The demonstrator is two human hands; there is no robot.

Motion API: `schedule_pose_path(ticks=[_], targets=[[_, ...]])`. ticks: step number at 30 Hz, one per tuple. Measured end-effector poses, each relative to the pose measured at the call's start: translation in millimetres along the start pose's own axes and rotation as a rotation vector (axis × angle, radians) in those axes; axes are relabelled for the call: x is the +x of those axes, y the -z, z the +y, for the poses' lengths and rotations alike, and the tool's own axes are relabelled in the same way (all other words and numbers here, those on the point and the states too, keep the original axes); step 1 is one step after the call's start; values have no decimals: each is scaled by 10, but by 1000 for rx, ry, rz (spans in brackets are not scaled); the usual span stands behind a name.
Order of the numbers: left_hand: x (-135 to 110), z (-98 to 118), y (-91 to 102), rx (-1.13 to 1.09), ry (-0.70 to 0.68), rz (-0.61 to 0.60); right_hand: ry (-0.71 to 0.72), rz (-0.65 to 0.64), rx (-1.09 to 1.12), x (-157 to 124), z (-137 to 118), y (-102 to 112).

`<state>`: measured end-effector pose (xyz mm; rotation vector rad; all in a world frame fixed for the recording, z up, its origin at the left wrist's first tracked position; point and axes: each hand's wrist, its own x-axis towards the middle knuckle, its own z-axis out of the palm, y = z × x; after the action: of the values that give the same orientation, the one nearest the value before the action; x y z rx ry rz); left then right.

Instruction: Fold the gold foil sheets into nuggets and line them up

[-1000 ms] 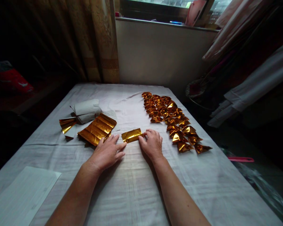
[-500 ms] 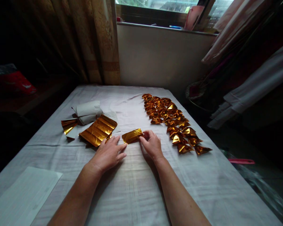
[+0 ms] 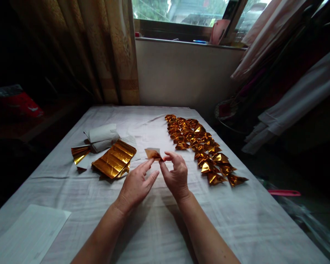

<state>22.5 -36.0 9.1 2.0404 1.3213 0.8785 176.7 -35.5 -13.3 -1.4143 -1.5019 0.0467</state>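
Note:
A small piece of gold foil paper (image 3: 153,153) stands raised off the cloth at the middle of the table, its pale backing partly showing. My right hand (image 3: 176,172) pinches its right end between thumb and fingers. My left hand (image 3: 136,183) has its fingers stretched out, the tips against the paper's lower edge and the thumb held apart. Left of it lies a stack of creased gold foil sheets (image 3: 115,157). Rows of folded gold foil pieces (image 3: 198,137) fill the right side of the table.
Pale wrapping paper (image 3: 101,135) and a fanned foil piece (image 3: 80,153) lie behind the stack. A white sheet (image 3: 30,231) rests at the front left of the cloth-covered table (image 3: 154,234). Clothes (image 3: 291,99) hang at the right; a curtain (image 3: 104,55) hangs behind.
The foil paper has gone from lying flat to tilted up, showing its pale side. My left hand has moved right, from beside the stack to the paper. The view has tilted slightly upward.

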Motion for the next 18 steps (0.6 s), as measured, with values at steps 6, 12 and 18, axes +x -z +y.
schedule_pose_path(ticks=[6,12,18], targets=[[43,85,6,-417,77,15,162,-2,35,-44,-145,-5],[87,78,31,-585,188,113,224,-33,37,-75,-162,-58],[111,19,72,-613,366,179,295,70,69,-11,-81,-21]])
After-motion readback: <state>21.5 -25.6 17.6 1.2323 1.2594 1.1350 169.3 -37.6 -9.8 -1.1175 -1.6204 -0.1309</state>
